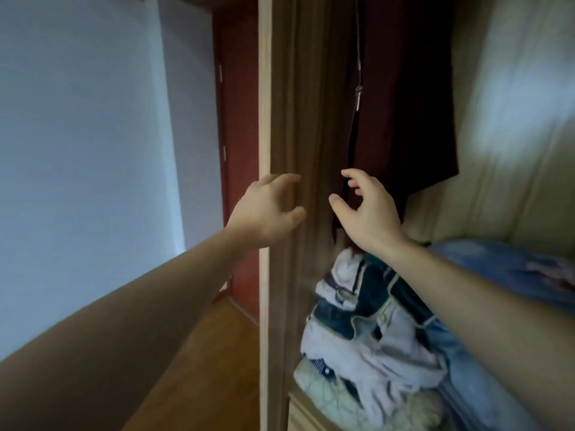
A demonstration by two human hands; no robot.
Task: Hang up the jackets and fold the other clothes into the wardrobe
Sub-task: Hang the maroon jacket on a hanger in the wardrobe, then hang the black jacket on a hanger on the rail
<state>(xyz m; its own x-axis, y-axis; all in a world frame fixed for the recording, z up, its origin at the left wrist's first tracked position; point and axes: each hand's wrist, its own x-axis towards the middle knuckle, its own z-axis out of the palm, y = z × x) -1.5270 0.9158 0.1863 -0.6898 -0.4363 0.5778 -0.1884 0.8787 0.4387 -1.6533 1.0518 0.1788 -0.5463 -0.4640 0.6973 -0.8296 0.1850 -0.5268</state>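
A dark maroon jacket hangs inside the wardrobe, its zipper open down the front. My right hand is at the jacket's lower hem, fingers spread and loosely bent, holding nothing. My left hand hovers in front of the wardrobe's left side panel, fingers spread, empty. Below the jacket a pile of clothes in white and dark blue lies on the wardrobe shelf. The view is blurred by motion.
A blue fabric item lies at the right on the shelf. The wardrobe's light wood front edge runs vertically mid-frame. Left of it are a pale wall, a reddish-brown door and wooden floor.
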